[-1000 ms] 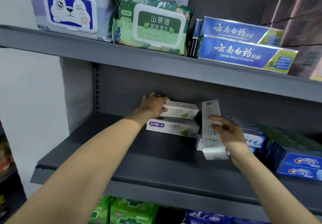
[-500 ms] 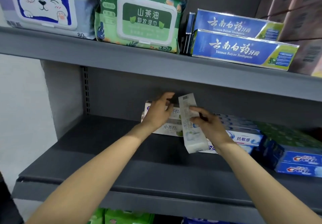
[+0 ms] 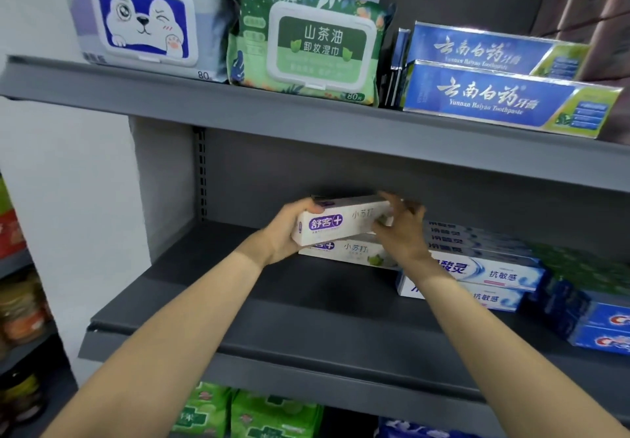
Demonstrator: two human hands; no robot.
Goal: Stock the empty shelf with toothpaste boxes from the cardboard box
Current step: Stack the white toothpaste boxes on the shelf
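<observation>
On the dark grey middle shelf [image 3: 306,304] both hands hold a white toothpaste box with a purple logo [image 3: 337,223], lying lengthwise on top of the stack at the back. My left hand [image 3: 284,233] grips its left end. My right hand [image 3: 399,233] holds its right end with curled fingers. Under it lies another white box of the same kind [image 3: 347,252]. The cardboard box is out of view.
White and blue toothpaste boxes [image 3: 491,274] are stacked right of the white stack, with blue Crest boxes [image 3: 603,328] further right. The upper shelf [image 3: 306,120] carries wet-wipe packs [image 3: 306,42] and blue toothpaste boxes [image 3: 504,100]. Green packs [image 3: 245,413] lie below.
The white box that my right hand held on end has been turned flat and set on the white stack. My left hand has taken its left end.
</observation>
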